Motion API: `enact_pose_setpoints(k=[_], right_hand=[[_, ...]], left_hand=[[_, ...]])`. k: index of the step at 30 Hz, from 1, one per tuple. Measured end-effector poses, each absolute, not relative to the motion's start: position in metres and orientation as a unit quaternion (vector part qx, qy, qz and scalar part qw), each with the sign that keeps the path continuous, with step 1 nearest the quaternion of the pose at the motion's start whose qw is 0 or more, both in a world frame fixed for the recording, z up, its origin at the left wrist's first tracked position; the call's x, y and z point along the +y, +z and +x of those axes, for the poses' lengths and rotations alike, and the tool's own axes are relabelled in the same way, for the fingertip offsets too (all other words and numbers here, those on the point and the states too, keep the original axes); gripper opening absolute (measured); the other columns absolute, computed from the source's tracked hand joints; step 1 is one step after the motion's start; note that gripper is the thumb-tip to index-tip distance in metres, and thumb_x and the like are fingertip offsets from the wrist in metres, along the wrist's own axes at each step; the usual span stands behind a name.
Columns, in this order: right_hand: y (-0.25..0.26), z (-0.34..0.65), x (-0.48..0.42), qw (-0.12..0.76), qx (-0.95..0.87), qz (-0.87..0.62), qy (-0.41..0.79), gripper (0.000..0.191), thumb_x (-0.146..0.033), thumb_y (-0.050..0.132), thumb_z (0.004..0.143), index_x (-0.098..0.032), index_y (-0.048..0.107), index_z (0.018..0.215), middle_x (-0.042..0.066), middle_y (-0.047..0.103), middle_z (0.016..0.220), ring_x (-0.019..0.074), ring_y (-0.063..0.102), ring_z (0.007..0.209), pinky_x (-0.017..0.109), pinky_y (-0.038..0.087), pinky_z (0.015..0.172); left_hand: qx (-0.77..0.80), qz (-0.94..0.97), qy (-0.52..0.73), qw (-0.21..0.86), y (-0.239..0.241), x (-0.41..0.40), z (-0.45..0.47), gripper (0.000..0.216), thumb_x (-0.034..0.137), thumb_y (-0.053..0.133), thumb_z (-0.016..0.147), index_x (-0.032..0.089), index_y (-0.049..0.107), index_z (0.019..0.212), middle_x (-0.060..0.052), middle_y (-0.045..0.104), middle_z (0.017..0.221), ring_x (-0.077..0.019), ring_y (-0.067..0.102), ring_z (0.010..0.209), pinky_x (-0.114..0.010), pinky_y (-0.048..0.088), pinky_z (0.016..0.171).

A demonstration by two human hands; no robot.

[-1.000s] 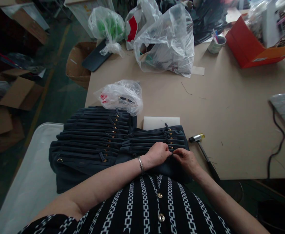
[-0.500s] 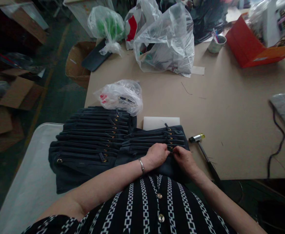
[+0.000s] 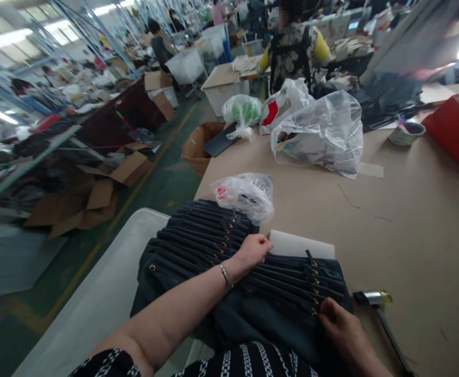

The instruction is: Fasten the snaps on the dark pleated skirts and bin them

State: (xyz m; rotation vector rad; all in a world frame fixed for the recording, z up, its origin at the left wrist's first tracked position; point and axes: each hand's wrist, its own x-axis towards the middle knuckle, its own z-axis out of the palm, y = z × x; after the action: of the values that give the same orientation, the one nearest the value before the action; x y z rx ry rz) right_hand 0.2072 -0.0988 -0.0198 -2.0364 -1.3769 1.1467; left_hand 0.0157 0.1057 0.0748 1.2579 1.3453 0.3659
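Observation:
Two overlapping stacks of dark fabric pieces with zippers lie before me, the left stack (image 3: 186, 230) and the right stack (image 3: 288, 285). Small gold-coloured zipper sliders run in a row along each. My left hand (image 3: 253, 250), a silver bracelet on its wrist, is over the place where the stacks meet, near a white sheet (image 3: 302, 244). Its fingers are curled together; anything between them is hidden. My right hand (image 3: 339, 324) is at the right stack's near end, beside the lowest zipper slider, fingers bent in. I cannot make out what they grip.
A hammer (image 3: 373, 298) lies right of the fabric. A small clear bag (image 3: 247, 193) rests against the left stack. Farther back are a large plastic bag (image 3: 324, 136), a cup (image 3: 406, 131) and a red box (image 3: 457, 133). A co-worker (image 3: 292, 57) stands beyond the table.
The view has tilted up and swung left, showing more of the workshop. My hands have parted: the left moved away toward the left stack, the right stayed near the zipper ends.

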Motion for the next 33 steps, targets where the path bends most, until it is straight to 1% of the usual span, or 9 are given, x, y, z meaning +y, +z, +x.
enact_pose_setpoints(k=[3,8,11,14,17,21,23,26,33], right_hand=[[-0.026,0.207,-0.097,0.216,-0.496,-0.728,0.422,0.019,-0.04,0.043,0.073,-0.022,0.043,0.067,-0.003,0.05,0.059,0.0127,0.049,0.053,0.023,0.04,0.053],[-0.016,0.208,-0.1,0.235,-0.513,-0.712,0.417,0.022,-0.04,0.045,0.078,-0.021,0.049,0.069,-0.003,0.052,0.059,0.012,0.051,0.053,0.021,0.042,0.052],[-0.005,0.233,-0.115,0.271,-0.509,-0.724,0.379,0.025,-0.044,0.046,0.083,-0.021,0.058,0.083,0.0,0.061,0.07,0.0135,0.057,0.062,0.021,0.045,0.057],[-0.004,0.279,-0.149,0.259,-0.492,-0.79,0.258,0.031,-0.046,0.046,0.082,-0.02,0.059,0.094,0.007,0.065,0.085,0.0193,0.062,0.075,0.027,0.049,0.067],[-0.015,0.319,-0.195,0.143,-0.496,-0.847,0.127,0.045,-0.05,0.042,0.081,-0.017,0.057,0.108,0.012,0.062,0.096,0.0278,0.059,0.089,0.039,0.049,0.076],[-0.037,0.334,-0.244,0.04,-0.499,-0.856,0.129,0.051,-0.049,0.034,0.086,-0.015,0.048,0.121,0.014,0.058,0.104,0.0288,0.056,0.095,0.041,0.048,0.08],[-0.045,0.329,-0.254,0.048,-0.492,-0.856,0.151,0.047,-0.046,0.031,0.088,-0.016,0.048,0.12,0.012,0.058,0.102,0.0271,0.056,0.095,0.039,0.048,0.081],[-0.049,0.316,-0.256,0.069,-0.48,-0.86,0.159,0.049,-0.05,0.033,0.088,-0.017,0.047,0.12,0.011,0.059,0.102,0.0262,0.056,0.096,0.039,0.047,0.083],[-0.039,0.292,-0.247,0.08,-0.467,-0.863,0.176,0.044,-0.043,0.034,0.087,-0.018,0.05,0.119,0.012,0.061,0.107,0.0272,0.059,0.092,0.041,0.048,0.078]], left_hand=[[0.61,0.392,0.284,0.627,0.091,0.164,0.005,0.014,0.017,0.057,0.073,0.015,0.048,0.063,0.003,0.047,0.047,-0.0071,0.043,0.038,-0.017,0.021,0.037],[0.631,0.342,0.396,0.574,0.104,0.237,0.018,0.007,0.012,0.05,0.077,0.014,0.048,0.071,0.001,0.052,0.061,-0.0066,0.051,0.05,-0.019,0.042,0.052],[0.633,0.352,0.429,0.539,0.101,0.238,0.029,0.005,0.011,0.049,0.077,0.013,0.052,0.074,0.001,0.055,0.066,-0.0076,0.053,0.058,-0.023,0.046,0.062],[0.59,0.465,0.437,0.495,0.093,0.2,0.036,0.012,0.017,0.052,0.078,0.015,0.059,0.087,-0.002,0.062,0.081,-0.0107,0.059,0.076,-0.026,0.048,0.079],[0.434,0.741,0.363,0.363,0.084,0.134,0.047,0.027,0.026,0.05,0.083,0.014,0.06,0.105,-0.01,0.063,0.107,-0.0188,0.057,0.103,-0.036,0.042,0.097],[0.211,0.942,0.129,0.227,0.061,0.05,0.077,0.066,0.055,0.051,0.081,0.012,0.045,0.131,-0.016,0.039,0.141,-0.0319,0.029,0.134,-0.047,0.024,0.11],[0.193,0.965,0.044,0.173,0.046,0.029,0.093,0.081,0.066,0.048,0.077,0.012,0.038,0.137,-0.016,0.03,0.147,-0.0354,0.02,0.137,-0.052,0.015,0.112],[0.218,0.969,-0.022,0.112,0.03,0.023,0.103,0.085,0.069,0.04,0.078,0.011,0.035,0.139,-0.018,0.029,0.147,-0.0365,0.018,0.137,-0.056,0.006,0.111],[0.282,0.957,-0.037,0.058,0.032,0.015,0.075,0.084,0.069,0.036,0.079,0.011,0.033,0.14,-0.019,0.033,0.144,-0.0373,0.025,0.134,-0.057,0.006,0.11]])
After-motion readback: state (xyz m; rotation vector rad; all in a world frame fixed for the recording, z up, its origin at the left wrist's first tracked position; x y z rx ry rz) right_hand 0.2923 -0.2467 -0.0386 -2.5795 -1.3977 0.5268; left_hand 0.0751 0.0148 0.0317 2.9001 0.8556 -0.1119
